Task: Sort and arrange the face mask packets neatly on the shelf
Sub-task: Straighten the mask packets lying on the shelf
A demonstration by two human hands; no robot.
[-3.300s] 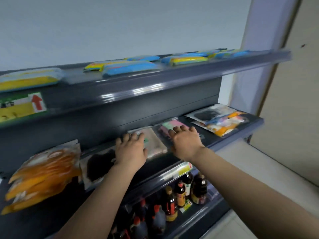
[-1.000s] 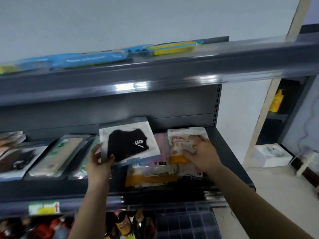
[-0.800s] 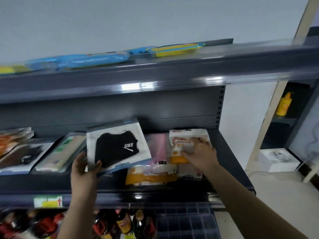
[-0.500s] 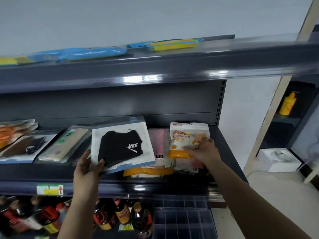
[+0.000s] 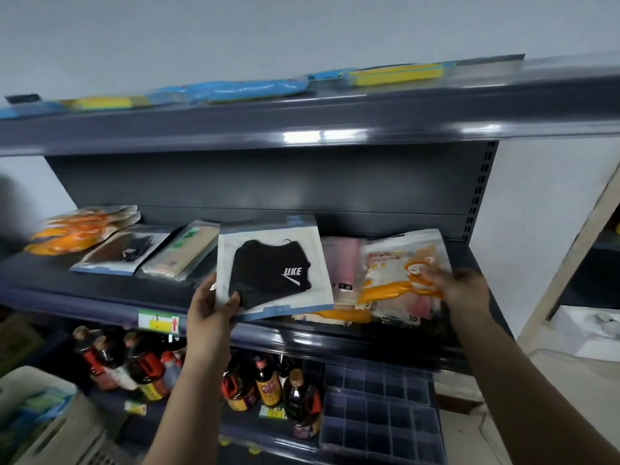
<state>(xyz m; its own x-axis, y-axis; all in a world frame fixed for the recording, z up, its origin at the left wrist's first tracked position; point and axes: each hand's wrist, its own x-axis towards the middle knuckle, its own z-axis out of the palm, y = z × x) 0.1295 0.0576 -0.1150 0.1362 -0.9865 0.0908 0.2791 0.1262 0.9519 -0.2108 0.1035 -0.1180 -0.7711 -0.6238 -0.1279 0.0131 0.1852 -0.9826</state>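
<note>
The dark middle shelf (image 5: 100, 290) carries orange packets (image 5: 77, 229) far left, a black-mask packet (image 5: 124, 251) beside them, a beige packet (image 5: 183, 251) next, and a pink packet (image 5: 342, 266) over an orange-edged packet (image 5: 345, 316) toward the right.

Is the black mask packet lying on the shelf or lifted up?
Lifted up: the left hand holds the black mask packet tilted above the shelf.

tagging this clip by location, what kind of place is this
Most likely a small shop: dark metal display shelving with a price label on its front edge, packaged face masks laid out for sale, and bottled sauces on the shelf below.
</note>
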